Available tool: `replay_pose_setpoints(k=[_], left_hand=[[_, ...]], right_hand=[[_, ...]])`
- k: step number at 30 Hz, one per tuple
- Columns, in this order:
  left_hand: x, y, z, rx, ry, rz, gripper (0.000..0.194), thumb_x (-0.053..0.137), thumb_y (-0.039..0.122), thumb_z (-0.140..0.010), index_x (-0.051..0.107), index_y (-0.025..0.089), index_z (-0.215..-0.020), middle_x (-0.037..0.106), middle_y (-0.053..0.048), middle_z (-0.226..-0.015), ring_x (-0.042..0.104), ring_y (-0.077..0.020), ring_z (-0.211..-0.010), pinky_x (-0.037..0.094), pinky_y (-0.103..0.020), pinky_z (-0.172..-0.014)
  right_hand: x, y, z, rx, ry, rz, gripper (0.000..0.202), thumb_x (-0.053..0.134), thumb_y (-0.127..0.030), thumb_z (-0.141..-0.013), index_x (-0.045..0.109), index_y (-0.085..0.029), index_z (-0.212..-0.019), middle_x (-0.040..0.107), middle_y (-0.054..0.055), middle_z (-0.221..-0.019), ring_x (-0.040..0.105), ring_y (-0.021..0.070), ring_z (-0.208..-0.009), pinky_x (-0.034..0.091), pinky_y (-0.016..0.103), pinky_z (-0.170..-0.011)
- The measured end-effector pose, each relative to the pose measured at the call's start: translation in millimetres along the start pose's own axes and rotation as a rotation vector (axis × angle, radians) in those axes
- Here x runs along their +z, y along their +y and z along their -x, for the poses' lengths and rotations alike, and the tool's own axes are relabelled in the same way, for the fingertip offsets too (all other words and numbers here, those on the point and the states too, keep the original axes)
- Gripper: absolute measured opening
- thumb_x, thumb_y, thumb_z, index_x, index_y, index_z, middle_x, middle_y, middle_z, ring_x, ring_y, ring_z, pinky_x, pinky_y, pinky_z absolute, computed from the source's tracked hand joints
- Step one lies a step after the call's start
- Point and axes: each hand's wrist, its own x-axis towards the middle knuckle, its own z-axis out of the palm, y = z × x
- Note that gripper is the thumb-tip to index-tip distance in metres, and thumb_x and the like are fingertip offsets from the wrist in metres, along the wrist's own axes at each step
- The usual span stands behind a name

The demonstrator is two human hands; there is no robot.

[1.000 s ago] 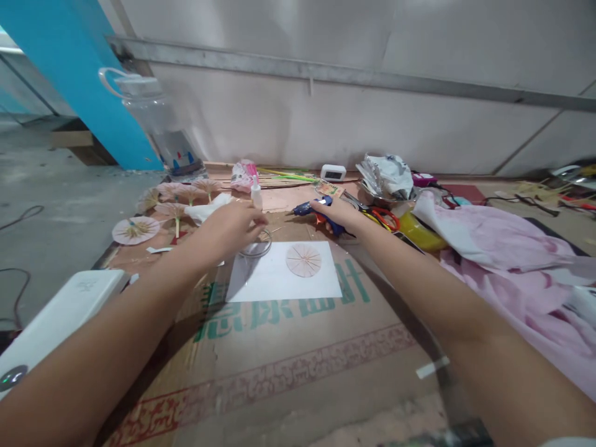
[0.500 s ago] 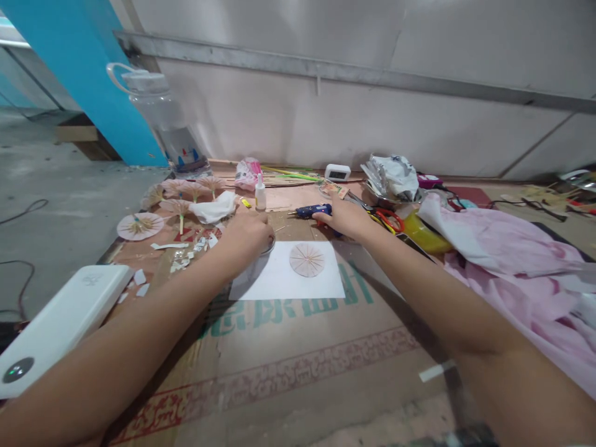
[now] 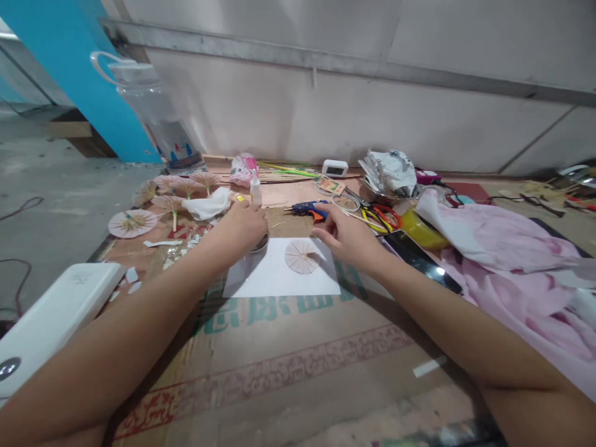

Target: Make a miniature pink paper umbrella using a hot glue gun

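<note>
A white sheet [image 3: 279, 282] lies on the cardboard, with a round pinkish disc [image 3: 302, 257] of thin radiating sticks on it. My left hand [image 3: 246, 226] is closed at the sheet's upper left, over a small dark round object [image 3: 261, 243]; what its fingers hold, if anything, is hidden. Just above the disc's right side, my right hand [image 3: 342, 234] has its fingers apart and holds nothing. Behind it lies a blue glue gun [image 3: 305, 208] with an orange trigger. A small white bottle [image 3: 255, 189] stands behind my left hand.
Small parasol-like pieces [image 3: 133, 223] and a clear water bottle [image 3: 162, 118] are at the left, behind a white power bank [image 3: 65, 304]. Scissors [image 3: 388, 217], a black phone [image 3: 419, 261] and pink cloth [image 3: 503, 239] lie at the right.
My right hand has come off the glue gun and moved nearer, towards the disc. My left hand has stayed by the sheet's upper left. The view has shifted slightly.
</note>
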Motion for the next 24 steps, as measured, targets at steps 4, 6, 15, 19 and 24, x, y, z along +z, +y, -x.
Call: replay_pose_setpoints(k=[4,6,15,19,24], left_hand=[[-4.8,-9.7,8.9,0.016,-0.099,-0.104,0.016,0.06,0.011,-0.087,0.075,0.013,-0.082,0.075,-0.016,-0.094,0.067,-0.0304,-0.092,0.039,-0.041,-0.084],[-9.5,-11.0,11.4,-0.016,-0.097,-0.066,0.015,0.061,0.011,-0.084,0.073,0.014,-0.076,0.074,-0.015,-0.088,0.067,-0.0305,-0.089,0.04,-0.041,-0.082],[-29.3,25.8,9.2,-0.01,-0.009,0.603,0.016,0.056,0.027,-0.085,0.07,0.019,-0.083,0.072,-0.003,-0.081,0.062,-0.0186,-0.074,0.04,-0.03,-0.068],[-24.9,44.9,5.9,-0.055,-0.055,0.823,0.015,0.056,0.028,-0.082,0.067,0.019,-0.079,0.069,0.0,-0.075,0.058,-0.0159,-0.068,0.037,-0.027,-0.062],[-19.9,53.6,3.8,-0.118,-0.037,0.947,0.018,0.053,0.03,-0.082,0.067,0.019,-0.079,0.068,0.0,-0.077,0.06,-0.0167,-0.071,0.04,-0.028,-0.064]], right_hand=[[6.5,4.8,6.8,-0.048,0.056,-0.016,0.041,0.06,-0.033,-0.095,0.062,-0.016,-0.133,0.07,0.006,-0.083,0.06,0.0183,-0.069,0.037,0.029,-0.062],[9.7,7.2,9.0,-0.092,0.065,-0.009,0.036,0.06,-0.031,-0.095,0.065,-0.015,-0.127,0.07,0.006,-0.082,0.06,0.0179,-0.067,0.037,0.029,-0.062],[21.2,8.1,18.5,-0.579,0.271,-0.008,0.026,0.055,-0.023,-0.101,0.067,-0.02,-0.123,0.076,0.011,-0.11,0.071,0.0217,-0.098,0.057,0.037,-0.085],[24.6,2.6,22.5,-0.79,0.294,0.09,0.027,0.054,-0.019,-0.101,0.067,-0.021,-0.125,0.074,0.012,-0.122,0.069,0.0226,-0.112,0.057,0.039,-0.093],[26.6,2.3,23.1,-0.805,0.361,0.111,0.023,0.051,-0.016,-0.102,0.071,-0.016,-0.113,0.078,0.011,-0.098,0.07,0.0206,-0.087,0.056,0.035,-0.076]])
